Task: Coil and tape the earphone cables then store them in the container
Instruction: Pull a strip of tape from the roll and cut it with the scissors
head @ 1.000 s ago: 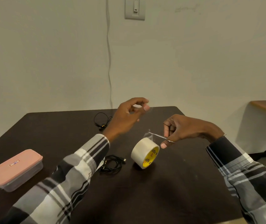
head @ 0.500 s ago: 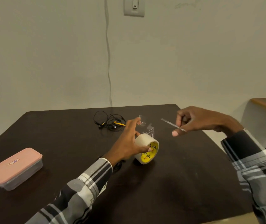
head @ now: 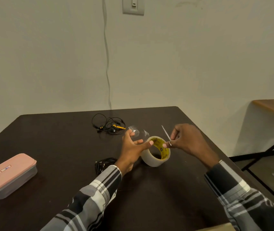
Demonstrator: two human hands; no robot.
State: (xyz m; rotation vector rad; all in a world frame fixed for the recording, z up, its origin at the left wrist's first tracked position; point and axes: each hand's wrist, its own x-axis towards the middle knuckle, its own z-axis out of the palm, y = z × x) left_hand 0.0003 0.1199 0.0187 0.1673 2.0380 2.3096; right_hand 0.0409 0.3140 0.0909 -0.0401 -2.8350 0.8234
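While on the table, tape roll between both hands' fingers.

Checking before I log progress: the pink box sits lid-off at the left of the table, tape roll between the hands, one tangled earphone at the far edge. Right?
Not quite. The head view shows the pink box with its lid on, not off. The rest holds: it sits at the left of the table, the tape roll is between the hands, and a tangled earphone lies near the far edge.
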